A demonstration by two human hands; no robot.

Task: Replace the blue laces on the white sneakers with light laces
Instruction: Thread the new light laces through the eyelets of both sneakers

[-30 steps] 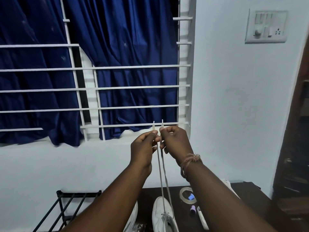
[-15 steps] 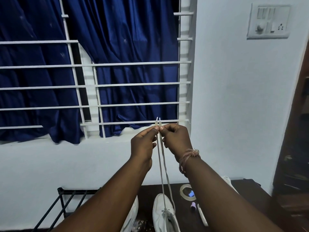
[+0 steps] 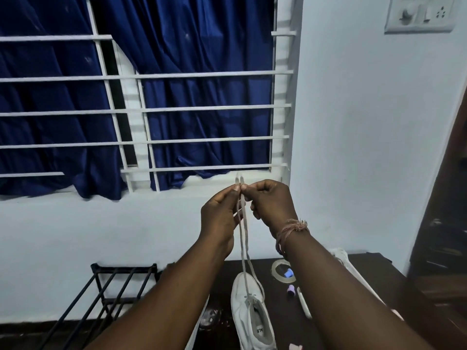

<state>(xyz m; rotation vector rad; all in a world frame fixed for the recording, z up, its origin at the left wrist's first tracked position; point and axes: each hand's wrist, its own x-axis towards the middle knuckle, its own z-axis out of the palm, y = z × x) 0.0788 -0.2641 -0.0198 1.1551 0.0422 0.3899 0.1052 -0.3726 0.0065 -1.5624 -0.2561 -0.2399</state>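
In the head view, both ends of a flat light-grey lace (image 3: 244,231) were pinched side by side, one by the left hand (image 3: 222,218) and one by the right hand (image 3: 271,205), raised before the wall. The lace was threaded through a white leather sneaker (image 3: 249,311), which was set on the dark wooden bench (image 3: 283,314) beside a clear tape roll (image 3: 278,270).

A home room: blue curtains (image 3: 192,97) behind a barred window (image 3: 156,141), wall switchboard (image 3: 420,13).
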